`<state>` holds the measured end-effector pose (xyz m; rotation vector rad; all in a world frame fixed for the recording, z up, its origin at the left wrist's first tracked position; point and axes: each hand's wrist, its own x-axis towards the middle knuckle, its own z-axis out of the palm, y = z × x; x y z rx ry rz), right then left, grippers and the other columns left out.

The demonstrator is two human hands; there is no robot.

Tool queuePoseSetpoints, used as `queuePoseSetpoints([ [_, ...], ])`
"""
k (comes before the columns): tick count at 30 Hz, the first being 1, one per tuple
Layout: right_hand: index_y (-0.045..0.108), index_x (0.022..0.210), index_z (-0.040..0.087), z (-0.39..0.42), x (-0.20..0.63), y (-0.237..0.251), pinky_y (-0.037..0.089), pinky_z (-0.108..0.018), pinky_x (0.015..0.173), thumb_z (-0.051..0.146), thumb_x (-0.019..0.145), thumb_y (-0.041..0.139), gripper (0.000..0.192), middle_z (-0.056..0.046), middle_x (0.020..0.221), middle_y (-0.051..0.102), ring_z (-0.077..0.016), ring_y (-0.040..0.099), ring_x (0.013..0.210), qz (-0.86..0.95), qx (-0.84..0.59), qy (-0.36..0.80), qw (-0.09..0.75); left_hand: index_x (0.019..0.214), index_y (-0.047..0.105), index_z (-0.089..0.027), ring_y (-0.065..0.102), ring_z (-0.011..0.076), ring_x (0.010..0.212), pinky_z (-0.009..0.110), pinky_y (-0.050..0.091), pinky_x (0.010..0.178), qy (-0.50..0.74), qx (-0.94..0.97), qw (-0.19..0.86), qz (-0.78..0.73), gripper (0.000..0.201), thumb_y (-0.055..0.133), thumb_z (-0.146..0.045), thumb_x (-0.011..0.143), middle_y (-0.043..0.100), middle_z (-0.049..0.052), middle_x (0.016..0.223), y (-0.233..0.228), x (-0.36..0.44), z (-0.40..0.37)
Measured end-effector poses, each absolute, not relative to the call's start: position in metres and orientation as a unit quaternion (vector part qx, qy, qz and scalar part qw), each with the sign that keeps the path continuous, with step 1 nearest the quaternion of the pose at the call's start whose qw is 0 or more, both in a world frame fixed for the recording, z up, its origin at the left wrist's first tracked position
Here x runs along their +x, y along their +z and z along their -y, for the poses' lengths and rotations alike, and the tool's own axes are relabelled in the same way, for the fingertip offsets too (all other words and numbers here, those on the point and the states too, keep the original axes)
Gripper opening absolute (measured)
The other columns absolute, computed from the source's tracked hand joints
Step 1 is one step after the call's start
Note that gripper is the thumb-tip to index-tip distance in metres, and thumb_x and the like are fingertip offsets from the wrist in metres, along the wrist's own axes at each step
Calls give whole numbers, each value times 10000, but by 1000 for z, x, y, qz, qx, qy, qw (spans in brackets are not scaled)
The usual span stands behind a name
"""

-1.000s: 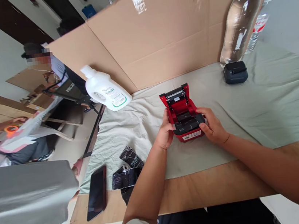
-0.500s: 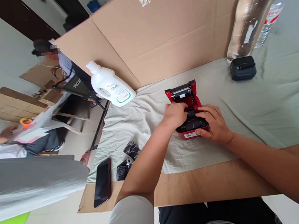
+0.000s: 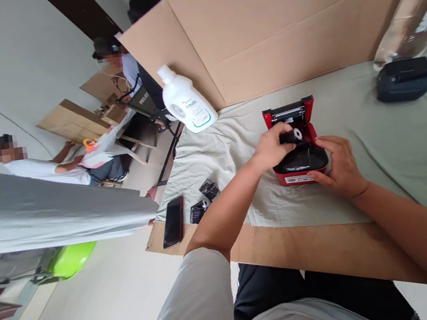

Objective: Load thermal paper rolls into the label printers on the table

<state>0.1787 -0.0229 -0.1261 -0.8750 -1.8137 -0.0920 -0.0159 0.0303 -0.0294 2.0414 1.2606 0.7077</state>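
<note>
A red label printer (image 3: 303, 159) stands on the cloth with its lid (image 3: 289, 113) tipped up and back, and its black inner well shows. Pinched in my left hand (image 3: 269, 148) is a small black roll (image 3: 288, 138) with a white core, held above the back of the well. My right hand (image 3: 339, 165) grips the printer's right side, thumb at the front edge and fingers by the right rim. Two black, white-veined pieces, a roll (image 3: 198, 210) with a pale core and another piece (image 3: 209, 189), lie left of my left forearm.
A phone (image 3: 173, 221) lies at the table's left front corner. Behind stand a white jug (image 3: 189, 100) and a cardboard panel (image 3: 270, 26). A dark case (image 3: 403, 81) and a large clear bottle (image 3: 410, 13) are at right. Two people (image 3: 51, 169) sit off to the left.
My left hand has lifted from inside the printer, and the black roll now shows in its fingers. My right hand stays at the printer's side. The view has shifted left.
</note>
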Motion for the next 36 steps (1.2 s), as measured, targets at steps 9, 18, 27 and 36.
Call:
queuePoseSetpoints([
  [9, 446, 1393, 197, 22, 174, -126, 502, -577, 935, 544, 869, 628, 654, -166, 1244, 610, -362, 589, 1137, 773, -351, -41, 528, 952, 724, -158, 653, 271, 927, 396, 498, 875, 146, 667, 329, -652, 368, 731, -358, 643, 719, 59, 919, -31, -184, -4],
  [18, 461, 1389, 199, 23, 174, -127, 502, -586, 940, 554, 866, 629, 654, -167, 1225, 625, -366, 599, 1124, 768, -359, -29, 529, 1283, 628, -168, 596, 262, 1185, 377, 461, 1046, 48, 645, 160, -746, 519, 545, -346, 803, 622, 118, 1303, -67, -243, 20],
  [27, 469, 1353, 178, 23, 174, -128, 484, -569, 967, 571, 879, 605, 630, -180, 1235, 611, -353, 572, 1160, 770, -358, -2, 528, 998, 700, -193, 648, 320, 1033, 408, 499, 913, -50, 646, 151, -746, 371, 605, -217, 640, 718, 93, 1007, -27, -237, 40],
  [36, 471, 1354, 194, 25, 172, -127, 490, -582, 976, 599, 811, 683, 710, -174, 1258, 606, -352, 568, 1160, 765, -377, 10, 523, 1074, 696, -231, 686, 231, 781, 332, 538, 679, 74, 727, 562, -388, 433, 784, -419, 694, 728, 87, 908, 58, -115, 44],
])
